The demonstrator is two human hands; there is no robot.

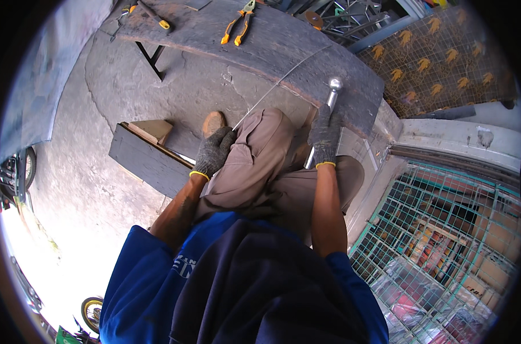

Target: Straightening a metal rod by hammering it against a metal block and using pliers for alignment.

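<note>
Metal rod (332, 98), shiny, ball-tipped

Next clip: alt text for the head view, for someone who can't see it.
A gray-gloved left hand holds a thin pale wire, and a gray-gloved right hand is on a shiny ball-ended metal rod. Beyond, orange-handled pliers lie on a dark gray bench.

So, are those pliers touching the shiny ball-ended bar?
Apart: the head view shows a wide stretch of bench between the pliers and the ball-ended bar.

Cracked grey floor (77, 149); green wire mesh (438, 235) right; glare (54, 258) lower left.
</note>
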